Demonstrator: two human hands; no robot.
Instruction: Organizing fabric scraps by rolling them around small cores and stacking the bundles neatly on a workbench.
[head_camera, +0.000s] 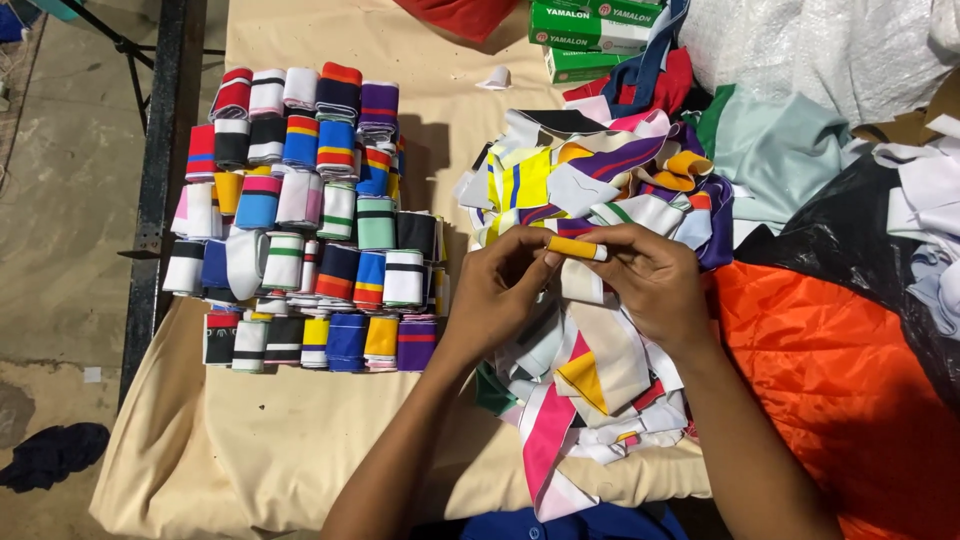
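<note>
My left hand (497, 290) and my right hand (652, 282) meet over a heap of loose striped fabric strips (600, 190). Together they pinch a small yellow and white fabric strip (577, 247), rolled or folded into a short tube between the fingertips. More loose strips (590, 390) lie under my wrists, pink, white and yellow among them. To the left, apart from my hands, stand several rows of rolled striped fabric bands (320, 230) on the beige table cover (300, 440).
Green cardboard boxes (590, 30) sit at the back. Orange fabric (830, 380) and a black plastic bag (850, 240) lie at the right, with white sacking (810, 40) behind. The table's left edge is a dark metal frame (150, 200); concrete floor lies beyond.
</note>
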